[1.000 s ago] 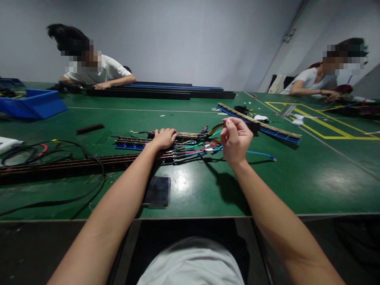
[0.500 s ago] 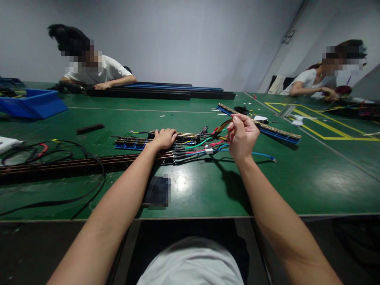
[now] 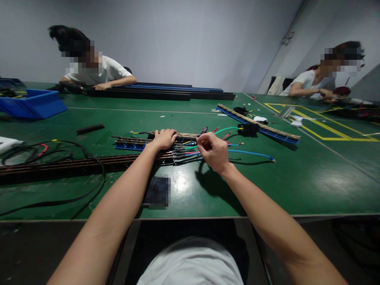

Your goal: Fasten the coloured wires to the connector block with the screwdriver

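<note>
Wires (image 3: 190, 153) galore on my feed: thin, flexible and multicoloured, sprouting from the right end of a long, straight dark rail (image 3: 59, 166) lined with shiny coppery strips. One blue wire (image 3: 252, 152) curves out over the smooth, glossy green table (image 3: 282, 182). Just behind the rail sits a shorter ribbed blue strip (image 3: 130, 143) with brassy lines on top. My left hand (image 3: 164, 138) lies palm-down across these pieces, fingers extended, slightly bent and side by side. Right hand (image 3: 213, 150) is curled at the wires, thumb and fingertips drawn in; honestly can't tell whether they're pinching anything.
</note>
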A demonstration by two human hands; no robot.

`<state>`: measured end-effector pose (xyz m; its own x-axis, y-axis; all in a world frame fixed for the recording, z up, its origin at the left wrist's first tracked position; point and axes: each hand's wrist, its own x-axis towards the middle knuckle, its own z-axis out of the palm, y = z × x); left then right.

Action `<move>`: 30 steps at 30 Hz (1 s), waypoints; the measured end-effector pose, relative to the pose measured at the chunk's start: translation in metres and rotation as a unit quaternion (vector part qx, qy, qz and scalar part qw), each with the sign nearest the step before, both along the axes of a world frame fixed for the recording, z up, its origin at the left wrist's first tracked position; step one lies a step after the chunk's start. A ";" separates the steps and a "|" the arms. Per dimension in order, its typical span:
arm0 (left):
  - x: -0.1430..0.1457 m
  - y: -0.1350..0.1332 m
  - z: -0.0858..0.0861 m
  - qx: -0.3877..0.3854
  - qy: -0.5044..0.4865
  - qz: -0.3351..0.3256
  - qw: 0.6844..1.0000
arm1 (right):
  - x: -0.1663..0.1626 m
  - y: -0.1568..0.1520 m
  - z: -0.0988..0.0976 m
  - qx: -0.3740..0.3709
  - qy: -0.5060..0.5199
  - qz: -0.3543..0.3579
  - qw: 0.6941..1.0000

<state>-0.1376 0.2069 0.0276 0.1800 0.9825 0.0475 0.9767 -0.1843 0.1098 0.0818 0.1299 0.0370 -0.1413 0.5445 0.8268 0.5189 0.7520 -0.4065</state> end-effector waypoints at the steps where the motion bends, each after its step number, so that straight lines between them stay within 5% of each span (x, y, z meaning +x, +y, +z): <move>1: 0.000 0.000 0.000 0.000 0.000 0.000 1.000 | -0.001 -0.001 -0.002 0.019 -0.022 0.003 1.000; 12: 0.000 0.002 -0.001 -0.002 -0.007 0.000 1.000 | -0.008 -0.006 -0.013 0.197 -0.184 -0.012 0.963; 17: 0.001 -0.001 0.001 -0.003 -0.005 0.001 1.000 | -0.010 -0.008 -0.012 0.219 -0.183 -0.029 0.958; 23: 0.000 0.000 0.002 -0.006 0.000 -0.001 1.000 | -0.003 -0.003 -0.002 0.052 -0.007 -0.002 0.999; 30: 0.000 0.001 0.002 -0.012 -0.002 -0.003 1.000 | 0.007 0.003 0.017 -0.061 0.230 -0.011 0.971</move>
